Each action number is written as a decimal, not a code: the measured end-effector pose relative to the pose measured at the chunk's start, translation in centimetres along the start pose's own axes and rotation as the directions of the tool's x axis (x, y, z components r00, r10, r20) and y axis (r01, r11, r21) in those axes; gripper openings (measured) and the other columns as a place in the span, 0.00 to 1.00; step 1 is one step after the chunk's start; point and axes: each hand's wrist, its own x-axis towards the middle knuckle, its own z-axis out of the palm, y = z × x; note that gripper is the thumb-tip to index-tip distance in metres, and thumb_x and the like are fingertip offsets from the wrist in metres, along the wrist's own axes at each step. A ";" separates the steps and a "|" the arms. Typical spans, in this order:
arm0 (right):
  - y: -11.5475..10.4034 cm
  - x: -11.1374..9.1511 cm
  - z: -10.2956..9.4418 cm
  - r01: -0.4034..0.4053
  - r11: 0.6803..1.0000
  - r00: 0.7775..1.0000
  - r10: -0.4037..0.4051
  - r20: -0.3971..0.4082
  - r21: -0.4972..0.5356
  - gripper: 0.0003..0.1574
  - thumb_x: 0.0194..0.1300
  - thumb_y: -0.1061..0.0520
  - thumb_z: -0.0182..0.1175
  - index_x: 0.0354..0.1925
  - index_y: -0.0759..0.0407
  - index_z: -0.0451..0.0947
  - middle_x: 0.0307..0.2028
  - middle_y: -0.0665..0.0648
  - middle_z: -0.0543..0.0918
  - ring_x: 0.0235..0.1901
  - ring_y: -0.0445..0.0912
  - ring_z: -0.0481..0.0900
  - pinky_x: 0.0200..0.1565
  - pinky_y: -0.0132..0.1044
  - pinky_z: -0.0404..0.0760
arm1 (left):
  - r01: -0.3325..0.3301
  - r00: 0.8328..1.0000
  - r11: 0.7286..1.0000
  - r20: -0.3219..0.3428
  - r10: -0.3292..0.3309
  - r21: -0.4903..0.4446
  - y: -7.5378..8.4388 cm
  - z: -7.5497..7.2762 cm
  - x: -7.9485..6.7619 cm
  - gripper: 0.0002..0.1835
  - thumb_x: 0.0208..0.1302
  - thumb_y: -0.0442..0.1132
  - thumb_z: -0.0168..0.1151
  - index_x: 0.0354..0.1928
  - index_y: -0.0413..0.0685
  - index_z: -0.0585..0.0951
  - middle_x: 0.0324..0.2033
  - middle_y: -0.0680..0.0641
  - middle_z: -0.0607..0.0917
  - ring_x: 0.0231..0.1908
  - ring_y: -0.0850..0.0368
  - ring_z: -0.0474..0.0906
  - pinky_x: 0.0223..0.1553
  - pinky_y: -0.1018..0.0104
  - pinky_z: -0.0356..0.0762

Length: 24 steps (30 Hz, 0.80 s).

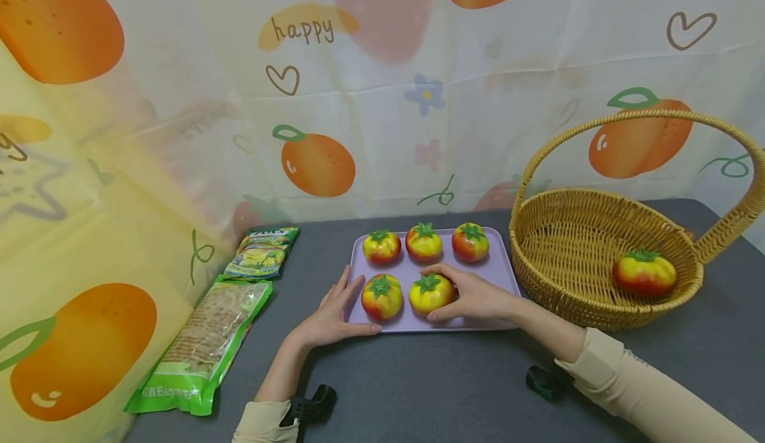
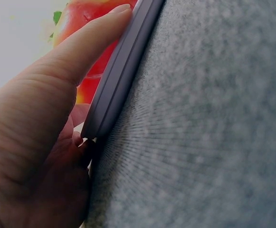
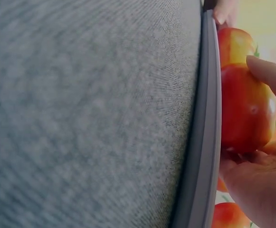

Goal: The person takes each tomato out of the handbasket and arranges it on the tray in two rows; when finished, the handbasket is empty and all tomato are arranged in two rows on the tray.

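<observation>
A lilac tray (image 1: 398, 325) bears red-and-yellow tomatoes with green leafy tops, three in its back row and two in front. My right hand (image 1: 475, 295) grips the front right tomato (image 1: 427, 297), thumb on the near side and fingers round the far side. In the right wrist view this tomato (image 3: 244, 109) sits between thumb and fingers, close to the tray rim (image 3: 209, 118). My left hand (image 1: 329, 317) is at the tray's front left corner, fingers extended along the left side, thumb on the front rim. Just inside that corner stands the front left tomato (image 1: 382, 299).
Right of the tray stands a wicker basket (image 1: 556, 224) with a tall arched handle and one tomato (image 1: 644, 274) inside. On the left lie a green-edged food bag (image 1: 203, 343) and a smaller green packet (image 1: 259, 254). A fruit-printed curtain (image 1: 382, 111) hangs behind the grey table (image 1: 418, 390).
</observation>
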 end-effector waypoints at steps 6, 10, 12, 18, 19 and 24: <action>-0.1 -0.4 -0.5 0.017 0.999 1.000 -0.017 0.001 0.029 0.47 0.56 0.46 0.72 0.68 0.56 0.64 0.65 0.56 0.70 0.61 0.52 0.69 0.63 0.53 0.65 | 0.004 1.000 1.000 0.005 -0.004 0.005 0.1 0.0 0.0 0.57 0.52 0.62 0.70 0.78 0.53 0.50 0.76 0.45 0.30 0.74 0.39 0.29 0.68 0.36 0.30; -0.1 -0.7 -1.1 0.061 0.994 0.998 -0.062 0.000 0.092 0.45 0.59 0.50 0.71 0.67 0.61 0.63 0.66 0.61 0.68 0.67 0.57 0.63 0.65 0.55 0.62 | -0.001 1.000 1.000 0.006 0.001 0.007 0.1 0.0 0.0 0.57 0.53 0.62 0.70 0.78 0.53 0.49 0.76 0.45 0.29 0.74 0.38 0.29 0.68 0.36 0.30; -0.2 -0.9 -1.5 0.086 0.989 0.996 -0.086 -0.004 0.119 0.44 0.60 0.52 0.70 0.67 0.63 0.62 0.66 0.64 0.68 0.68 0.58 0.62 0.66 0.56 0.60 | -0.001 1.000 1.000 0.004 0.001 0.005 0.1 0.0 0.0 0.57 0.52 0.62 0.70 0.78 0.53 0.49 0.76 0.45 0.29 0.74 0.38 0.29 0.68 0.36 0.31; -0.6 -1.9 -2.8 0.093 0.981 0.996 -0.089 -0.033 0.168 0.41 0.61 0.54 0.69 0.67 0.62 0.63 0.66 0.65 0.67 0.67 0.58 0.62 0.65 0.56 0.61 | -0.001 1.000 1.000 0.004 0.001 0.008 0.1 0.1 0.0 0.57 0.52 0.62 0.70 0.78 0.53 0.49 0.76 0.44 0.29 0.74 0.37 0.29 0.68 0.35 0.30; -0.6 -2.1 -3.1 0.088 0.981 0.996 -0.083 -0.040 0.172 0.41 0.61 0.54 0.69 0.67 0.61 0.63 0.66 0.64 0.67 0.67 0.58 0.63 0.65 0.56 0.62 | -0.004 1.000 1.000 0.003 0.004 0.010 0.1 0.1 0.0 0.57 0.52 0.62 0.70 0.77 0.52 0.49 0.76 0.44 0.29 0.73 0.37 0.28 0.67 0.34 0.30; -1.2 -3.4 -4.8 0.089 0.983 0.992 -0.073 -0.103 0.161 0.36 0.62 0.55 0.68 0.65 0.58 0.67 0.63 0.61 0.71 0.65 0.58 0.66 0.63 0.54 0.66 | -0.002 1.000 1.000 0.005 0.002 0.010 0.1 0.1 0.0 0.57 0.52 0.62 0.70 0.77 0.52 0.49 0.76 0.44 0.29 0.73 0.35 0.29 0.67 0.34 0.31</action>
